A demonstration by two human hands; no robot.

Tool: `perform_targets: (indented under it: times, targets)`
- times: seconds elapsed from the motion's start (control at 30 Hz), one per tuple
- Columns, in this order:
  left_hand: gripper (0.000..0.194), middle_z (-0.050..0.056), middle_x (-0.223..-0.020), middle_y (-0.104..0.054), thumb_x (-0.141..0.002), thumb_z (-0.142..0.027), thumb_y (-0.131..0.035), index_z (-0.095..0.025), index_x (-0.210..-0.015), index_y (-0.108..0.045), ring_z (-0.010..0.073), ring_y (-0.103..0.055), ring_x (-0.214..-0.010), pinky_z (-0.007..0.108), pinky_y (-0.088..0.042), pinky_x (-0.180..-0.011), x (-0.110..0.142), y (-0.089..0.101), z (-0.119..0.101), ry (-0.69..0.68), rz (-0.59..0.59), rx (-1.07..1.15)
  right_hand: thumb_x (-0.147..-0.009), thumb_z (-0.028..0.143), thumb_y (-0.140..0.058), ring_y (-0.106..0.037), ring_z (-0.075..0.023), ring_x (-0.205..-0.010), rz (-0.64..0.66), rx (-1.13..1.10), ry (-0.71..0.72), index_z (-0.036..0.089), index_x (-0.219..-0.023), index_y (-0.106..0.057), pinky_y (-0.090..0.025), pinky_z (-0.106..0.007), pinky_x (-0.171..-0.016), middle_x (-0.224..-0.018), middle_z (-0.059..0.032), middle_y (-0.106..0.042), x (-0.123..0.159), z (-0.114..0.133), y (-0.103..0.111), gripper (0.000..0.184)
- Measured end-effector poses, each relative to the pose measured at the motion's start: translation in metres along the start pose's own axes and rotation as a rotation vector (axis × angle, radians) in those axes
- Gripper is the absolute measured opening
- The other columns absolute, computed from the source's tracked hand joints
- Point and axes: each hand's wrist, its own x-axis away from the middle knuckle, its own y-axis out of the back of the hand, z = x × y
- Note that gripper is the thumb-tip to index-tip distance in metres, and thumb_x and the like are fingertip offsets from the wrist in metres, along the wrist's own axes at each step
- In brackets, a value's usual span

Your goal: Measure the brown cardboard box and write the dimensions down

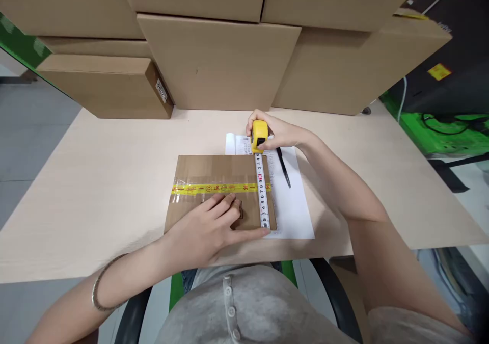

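Observation:
A flat cardboard box [217, 168] with yellow printed tape across it lies near the table's front edge. My right hand [273, 130] grips the yellow case of a tape measure [259, 132] at the box's far edge. The white measuring blade runs from the case toward me, over the right side of the box. My left hand [214, 224] rests with spread fingers on the box, its thumb stretched to the blade's end at the near edge. Under the box's right side lies a sheet of paper [294, 211], with a black pen [283, 168] on it.
Large cardboard boxes [221, 63] are stacked along the back of the table [95, 181]. A smaller box [110, 91] stands at the back left. Black equipment [439, 74] and cables are at the right. A chair armrest [133, 313] shows below.

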Motion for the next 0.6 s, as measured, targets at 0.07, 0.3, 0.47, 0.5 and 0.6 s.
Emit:
perform_targets:
  times: [0.07, 0.3, 0.47, 0.5, 0.6]
  targets:
    - [0.074, 0.014, -0.126, -0.065, -0.095, -0.032, -0.056, -0.041, -0.162, -0.026, 0.0333, -0.06, -0.118, 0.045, -0.043, -0.1, 0.0, 0.001, 0.0, 0.003, -0.001, -0.001, -0.065, 0.022, -0.072, -0.052, -0.0179, -0.087, 0.0, 0.011, -0.019, 0.023, -0.1, -0.043, -0.043, -0.032, -0.071, -0.098, -0.0011, -0.054, -0.001, 0.001, 0.0, 0.046]
    - [0.07, 0.014, -0.126, -0.065, -0.096, -0.028, -0.053, -0.042, -0.161, -0.028, 0.0328, -0.062, -0.115, 0.046, -0.045, -0.098, -0.002, 0.003, -0.001, -0.001, 0.007, -0.011, -0.064, 0.015, -0.074, -0.055, -0.0173, -0.087, -0.088, 0.112, -0.004, 0.025, -0.101, -0.043, -0.045, -0.031, -0.072, -0.102, -0.0006, -0.056, 0.009, 0.032, 0.005, 0.049]
    - [0.072, 0.014, -0.125, -0.064, -0.095, -0.031, -0.057, -0.042, -0.16, -0.029, 0.0323, -0.063, -0.114, 0.047, -0.046, -0.099, -0.001, 0.004, -0.001, -0.001, 0.008, -0.015, -0.062, 0.015, -0.075, -0.055, -0.0175, -0.087, -0.045, 0.254, 0.037, 0.025, -0.104, -0.045, -0.045, -0.03, -0.072, -0.104, -0.001, -0.058, 0.03, 0.061, -0.021, 0.052]
    - [0.073, 0.014, -0.125, -0.064, -0.095, -0.032, -0.057, -0.041, -0.161, -0.028, 0.0322, -0.063, -0.115, 0.047, -0.046, -0.099, 0.0, 0.003, -0.001, -0.005, 0.003, -0.024, -0.062, 0.017, -0.076, -0.055, -0.0179, -0.087, -0.011, 0.274, 0.046, 0.025, -0.105, -0.046, -0.045, -0.031, -0.072, -0.103, -0.001, -0.058, 0.035, 0.063, -0.03, 0.053]
    - [0.081, 0.012, -0.126, -0.063, -0.096, -0.028, -0.058, -0.043, -0.163, -0.015, 0.0312, -0.062, -0.118, 0.048, -0.047, -0.101, 0.002, -0.002, -0.002, -0.033, -0.042, -0.103, -0.059, 0.02, -0.076, -0.055, -0.0185, -0.085, 0.028, 0.324, 0.098, 0.025, -0.103, -0.045, -0.045, -0.033, -0.075, -0.1, -0.0011, -0.058, 0.048, 0.065, -0.056, 0.054]
